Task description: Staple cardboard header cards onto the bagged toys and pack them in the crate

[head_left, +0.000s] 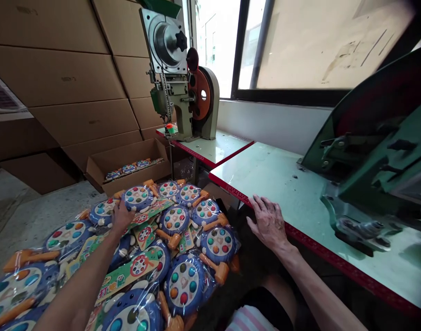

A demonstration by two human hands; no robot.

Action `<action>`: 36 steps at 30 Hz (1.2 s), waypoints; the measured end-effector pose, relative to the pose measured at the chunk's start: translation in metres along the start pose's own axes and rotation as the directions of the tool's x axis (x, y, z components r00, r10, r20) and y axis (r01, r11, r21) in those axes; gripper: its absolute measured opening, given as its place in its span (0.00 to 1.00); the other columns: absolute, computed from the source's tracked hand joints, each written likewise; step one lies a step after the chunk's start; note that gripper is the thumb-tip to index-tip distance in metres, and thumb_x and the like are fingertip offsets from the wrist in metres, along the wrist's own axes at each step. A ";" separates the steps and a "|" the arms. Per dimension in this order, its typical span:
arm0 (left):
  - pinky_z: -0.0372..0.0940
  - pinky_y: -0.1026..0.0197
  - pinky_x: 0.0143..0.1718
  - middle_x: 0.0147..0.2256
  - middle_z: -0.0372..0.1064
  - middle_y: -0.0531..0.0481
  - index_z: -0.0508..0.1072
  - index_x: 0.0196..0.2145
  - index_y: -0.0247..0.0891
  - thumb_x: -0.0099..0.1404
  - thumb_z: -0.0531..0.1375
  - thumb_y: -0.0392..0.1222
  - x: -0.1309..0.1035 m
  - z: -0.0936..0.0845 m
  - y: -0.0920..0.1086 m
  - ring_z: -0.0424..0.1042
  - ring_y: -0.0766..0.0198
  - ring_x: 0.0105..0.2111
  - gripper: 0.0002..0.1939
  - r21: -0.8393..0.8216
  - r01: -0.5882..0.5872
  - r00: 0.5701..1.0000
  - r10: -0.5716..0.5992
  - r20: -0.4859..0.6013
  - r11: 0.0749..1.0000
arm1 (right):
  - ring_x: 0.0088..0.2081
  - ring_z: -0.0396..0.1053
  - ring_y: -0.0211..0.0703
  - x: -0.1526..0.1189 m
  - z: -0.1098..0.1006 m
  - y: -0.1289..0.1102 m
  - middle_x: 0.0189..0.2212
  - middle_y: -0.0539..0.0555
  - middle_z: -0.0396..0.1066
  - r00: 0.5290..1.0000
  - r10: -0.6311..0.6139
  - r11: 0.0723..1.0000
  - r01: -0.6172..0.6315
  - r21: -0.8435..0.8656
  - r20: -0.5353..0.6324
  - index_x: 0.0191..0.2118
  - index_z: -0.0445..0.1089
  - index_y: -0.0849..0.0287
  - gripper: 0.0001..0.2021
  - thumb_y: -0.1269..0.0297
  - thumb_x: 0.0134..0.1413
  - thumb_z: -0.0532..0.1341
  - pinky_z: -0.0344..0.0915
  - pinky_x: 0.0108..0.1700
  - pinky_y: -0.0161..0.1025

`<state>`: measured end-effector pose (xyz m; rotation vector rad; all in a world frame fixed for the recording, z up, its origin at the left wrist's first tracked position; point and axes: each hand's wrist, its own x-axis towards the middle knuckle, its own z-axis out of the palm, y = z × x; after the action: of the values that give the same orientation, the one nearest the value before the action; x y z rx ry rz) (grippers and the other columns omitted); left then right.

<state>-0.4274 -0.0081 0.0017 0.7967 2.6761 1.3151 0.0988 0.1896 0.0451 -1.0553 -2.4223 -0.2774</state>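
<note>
My left hand [122,217] reaches across a heap of bagged toys and grips the left edge of one bagged whack-a-mole toy [138,197] at the far side. That toy is round and blue, with a white face and coloured knobs, in clear plastic. Part of my fingers is hidden at its edge. Other bagged toys [184,285] like it lie around my forearm, with orange hammers [220,271] and printed cards [127,276]. My right hand [268,220] rests open, fingers spread, on the red-trimmed edge of the pale green table [265,170].
A green press machine [177,92] with an orange wheel stands on the farther table. Another machine [376,174] stands close on the right. An open carton [137,179] holding similar toys sits on the floor, before stacked cartons [79,78]. A window [300,46] is behind the tables.
</note>
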 end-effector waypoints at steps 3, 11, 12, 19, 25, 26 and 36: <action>0.38 0.38 0.69 0.72 0.45 0.32 0.63 0.65 0.32 0.62 0.61 0.41 0.005 0.020 -0.015 0.38 0.36 0.72 0.34 0.276 -0.152 0.987 0.134 0.086 0.949 | 0.65 0.57 0.62 0.002 0.003 0.001 0.66 0.63 0.63 1.000 -0.013 1.000 0.013 -0.001 0.002 0.67 0.60 0.62 0.30 0.63 0.61 0.60 0.52 0.65 0.58; 0.41 0.34 0.68 0.72 0.45 0.31 0.62 0.68 0.33 0.64 0.58 0.41 0.028 0.030 -0.042 0.41 0.38 0.72 0.35 0.626 -0.296 0.951 0.158 0.267 0.721 | 0.65 0.58 0.61 0.002 0.003 0.002 0.66 0.61 0.64 1.000 -0.009 1.000 0.009 -0.006 0.003 0.67 0.60 0.60 0.29 0.63 0.61 0.59 0.52 0.66 0.58; 0.41 0.33 0.68 0.72 0.45 0.32 0.62 0.68 0.33 0.63 0.58 0.42 0.031 0.029 -0.043 0.41 0.38 0.72 0.35 0.644 -0.297 0.950 0.149 0.275 0.705 | 0.65 0.58 0.61 0.002 0.002 0.002 0.66 0.61 0.64 1.000 -0.010 1.000 0.010 -0.003 0.003 0.67 0.60 0.60 0.29 0.63 0.61 0.59 0.52 0.66 0.58; 0.47 0.33 0.66 0.72 0.46 0.30 0.61 0.68 0.31 0.63 0.56 0.37 0.027 0.030 -0.031 0.44 0.35 0.71 0.35 0.689 -0.282 0.956 0.134 0.262 0.667 | 0.65 0.58 0.61 0.002 0.004 0.002 0.66 0.61 0.63 1.000 -0.004 1.000 0.004 0.013 0.000 0.68 0.60 0.60 0.31 0.64 0.59 0.60 0.52 0.66 0.58; 0.45 0.37 0.68 0.72 0.45 0.31 0.59 0.68 0.29 0.66 0.52 0.36 -0.020 0.035 0.004 0.42 0.39 0.72 0.33 0.591 -0.400 0.913 0.246 0.326 0.701 | 0.65 0.57 0.61 0.002 0.005 0.003 0.66 0.61 0.63 1.000 0.001 1.000 -0.001 0.029 0.012 0.67 0.61 0.61 0.30 0.64 0.59 0.60 0.51 0.67 0.58; 0.47 0.37 0.68 0.71 0.46 0.30 0.61 0.67 0.27 0.67 0.52 0.36 -0.032 0.039 0.014 0.44 0.38 0.71 0.32 0.558 -0.432 0.895 0.262 0.361 0.709 | 0.65 0.57 0.61 0.003 0.005 0.003 0.66 0.60 0.63 1.000 0.001 1.000 -0.002 0.031 0.014 0.67 0.61 0.61 0.30 0.64 0.59 0.60 0.51 0.67 0.58; 0.69 0.63 0.47 0.53 0.77 0.49 0.73 0.58 0.50 0.68 0.60 0.51 -0.202 0.096 0.116 0.77 0.58 0.49 0.22 -0.086 -0.772 0.299 0.479 0.825 0.630 | 0.61 0.66 0.57 -0.025 -0.035 0.011 0.58 0.58 0.73 1.000 -0.010 0.964 0.013 0.267 -0.012 0.60 0.69 0.57 0.20 0.62 0.64 0.57 0.63 0.62 0.56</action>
<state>-0.1778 0.0244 -0.0068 2.0766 1.7972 0.2497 0.1335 0.1681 0.0623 -0.9157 -2.3739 0.0405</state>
